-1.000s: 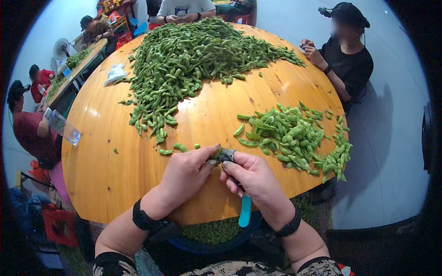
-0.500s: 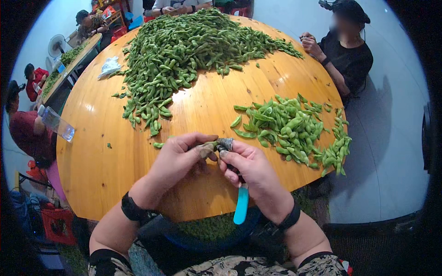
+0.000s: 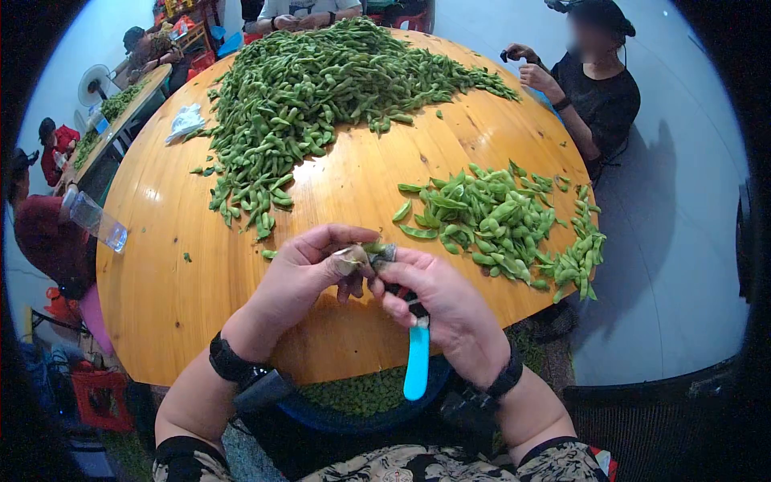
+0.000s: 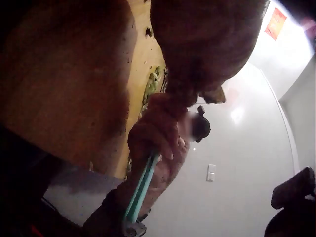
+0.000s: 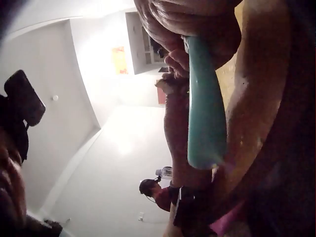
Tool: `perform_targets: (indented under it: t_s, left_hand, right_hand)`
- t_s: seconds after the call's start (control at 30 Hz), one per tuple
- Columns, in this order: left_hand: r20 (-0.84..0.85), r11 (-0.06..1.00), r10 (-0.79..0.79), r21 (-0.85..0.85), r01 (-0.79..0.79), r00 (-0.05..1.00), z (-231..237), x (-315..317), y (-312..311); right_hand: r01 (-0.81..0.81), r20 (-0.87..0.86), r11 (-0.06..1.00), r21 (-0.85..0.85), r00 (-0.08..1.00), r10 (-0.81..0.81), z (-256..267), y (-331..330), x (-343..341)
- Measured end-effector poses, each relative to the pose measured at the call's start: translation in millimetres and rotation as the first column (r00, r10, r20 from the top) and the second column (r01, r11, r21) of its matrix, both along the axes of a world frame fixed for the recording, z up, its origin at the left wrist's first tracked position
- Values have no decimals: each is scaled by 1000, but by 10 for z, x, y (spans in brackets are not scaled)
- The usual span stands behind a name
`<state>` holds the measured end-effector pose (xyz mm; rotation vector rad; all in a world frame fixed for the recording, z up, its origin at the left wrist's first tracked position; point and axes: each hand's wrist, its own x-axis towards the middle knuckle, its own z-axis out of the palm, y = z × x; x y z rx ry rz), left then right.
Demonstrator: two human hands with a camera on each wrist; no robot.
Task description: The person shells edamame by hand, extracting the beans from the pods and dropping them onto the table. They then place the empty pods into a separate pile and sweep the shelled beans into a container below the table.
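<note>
Over the near part of the table, my left hand (image 3: 301, 265) pinches a green bean pod (image 3: 374, 248) between thumb and fingers. The left thumb is stained dark. Right beside it, my right hand (image 3: 442, 293) grips a tool with a turquoise handle (image 3: 417, 361), which points down toward me. Its working end is hidden among the fingers. Grey wrapping covers the right index fingertip at the pod. In the right wrist view the same turquoise handle (image 5: 205, 108) sticks out from the curled right hand (image 5: 197, 22).
A large heap of pods (image 3: 313, 96) covers the table's far side. A smaller, lighter pile of pods (image 3: 498, 221) lies to the right. Crumpled white tissue (image 3: 185, 122) and a plastic bottle (image 3: 98, 221) are at left. A blue tub (image 3: 301, 406) stands below the table edge. Other people sit around.
The head view has shifted, so the table appears slightly higher and further left. Both hands stay together at the pod, the left thumb turning into view. The person at right has raised a hand.
</note>
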<state>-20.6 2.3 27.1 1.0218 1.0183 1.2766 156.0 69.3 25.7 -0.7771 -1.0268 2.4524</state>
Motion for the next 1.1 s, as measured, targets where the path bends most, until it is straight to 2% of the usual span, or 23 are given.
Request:
perform_targets:
  t_s: [0.03, 0.1, 0.13, 0.2, 0.23, 0.3, 0.37, 0.43, 0.5, 0.57, 0.6, 0.63, 0.67, 0.7, 0.73, 0.8, 0.83, 0.87, 0.9, 1.03, 1.1]
  left_hand:
    - [0, 1000, 1, 0, -1, 1000, 4, -6, -4]
    - [-50, 998, 60, -23, -61, 997, 6, -26, -16]
    - [-50, 998, 64, -23, -65, 997, -8, -35, -11]
    - [-132, 976, 174, -106, -188, 976, -48, -59, 14]
    - [-130, 975, 180, -108, -195, 975, -30, -73, 4]
    - [-54, 977, 141, -153, -148, 989, 28, -86, -17]
    - [-47, 979, 114, -162, -120, 992, -22, -91, 4]
    - [-39, 981, 92, -168, -97, 995, -39, -86, 12]
    - [-17, 989, 116, -85, -117, 993, -39, -64, 15]
    - [-61, 987, 109, -108, -116, 992, 8, -51, 0]
    - [-104, 985, 99, -130, -113, 990, 23, -49, -6]
    - [-103, 985, 101, -130, -114, 990, -1, -61, 2]
    - [-346, 987, 161, 67, -147, 924, -52, -80, 18]
    - [-549, 957, 254, 262, -125, 796, -98, -91, 30]
    - [-548, 957, 254, 260, -126, 797, -138, -85, 42]
    - [-505, 888, 375, 436, -145, 777, -189, -57, 63]
    - [-505, 888, 375, 437, -144, 778, -171, -61, 41]
    - [-419, 963, 231, 226, -146, 878, -129, -75, -1]
    - [-290, 994, 104, 7, -106, 951, -92, -83, -29]
    - [-420, 978, 199, 138, -155, 886, -48, -52, -16]
    - [-482, 939, 281, 317, -134, 830, -97, -33, -10]
  right_hand:
    - [-1, 0, 1000, 0, 1000, 1, 14, -20, 2]
    - [-39, 25, 987, 154, 999, 36, 33, -58, 10]
    - [-43, 25, 987, 154, 999, 40, 43, -78, 19]
    - [47, 193, 851, 524, 966, -173, 70, -103, 38]
    - [40, 195, 852, 522, 967, -166, 92, -105, 47]
    - [-17, 232, 787, 617, 959, -161, 128, -109, 67]
    - [-40, 240, 799, 600, 962, -133, 93, -134, -1]
    - [-85, 250, 714, 694, 960, -129, -7, -146, -45]
    - [-129, 287, 716, 687, 952, -104, 1, -162, -55]
    - [-193, 302, 774, 603, 953, 3, -59, -161, -46]
    - [-195, 303, 774, 602, 953, 4, -54, -162, -34]
    - [-143, 297, 773, 618, 953, -62, -37, -163, -18]
    - [-92, 291, 768, 634, 948, -127, -18, -162, -4]
    - [-95, 293, 769, 633, 948, -124, 14, -157, 11]
    - [-69, 278, 759, 647, 949, -150, 53, -144, 24]
    - [-38, 240, 714, 700, 953, -184, 79, -125, 16]
    - [-38, 240, 713, 700, 953, -185, 106, -124, 9]
    - [-69, 247, 696, 715, 956, -159, 149, -129, 3]
    - [-100, 255, 677, 729, 958, -133, 174, -136, -4]
    - [-82, 221, 699, 711, 969, -111, 194, -161, -39]
    - [-58, 231, 720, 691, 962, -143, 236, -168, -63]
